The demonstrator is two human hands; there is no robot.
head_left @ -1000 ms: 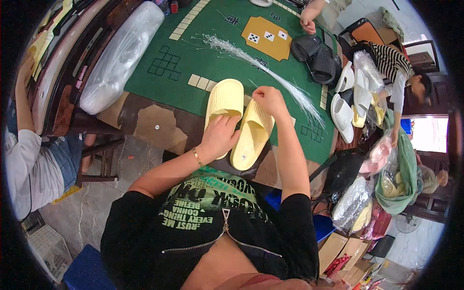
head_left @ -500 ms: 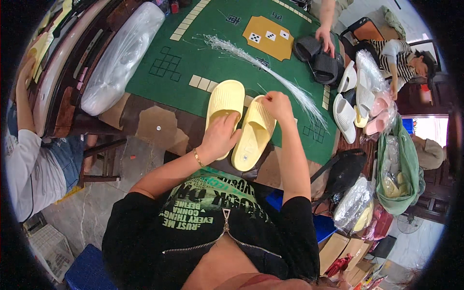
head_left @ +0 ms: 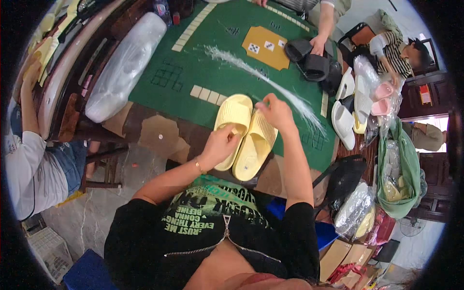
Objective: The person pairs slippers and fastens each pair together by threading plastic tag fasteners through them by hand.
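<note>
Two pale yellow slide slippers lie side by side at the near edge of the green table, the left slipper point(head_left: 236, 113) pressed against the right slipper point(head_left: 249, 158). My left hand point(head_left: 220, 147) is closed on the left slipper, its fingertips at the opening under the ribbed strap. At the toe end of the right slipper, my right hand point(head_left: 276, 113) is closed in a pinch; whatever sits between its fingertips is too small to make out. A bundle of thin clear plastic strands point(head_left: 270, 81) is spread on the cloth beyond both hands.
Across the table point(head_left: 198, 72), another person's hand point(head_left: 318, 44) touches black slippers point(head_left: 316, 66). White slippers point(head_left: 343, 123) and pink slippers point(head_left: 382, 106) lie at the right, near a green bag point(head_left: 394, 205). A long plastic-wrapped bundle point(head_left: 126, 65) lies left. Another person sits at far left.
The two yellow slippers have come together and now touch along their inner sides. My left hand has moved toward the gap between them. The other person's hand and black slippers have shifted slightly.
</note>
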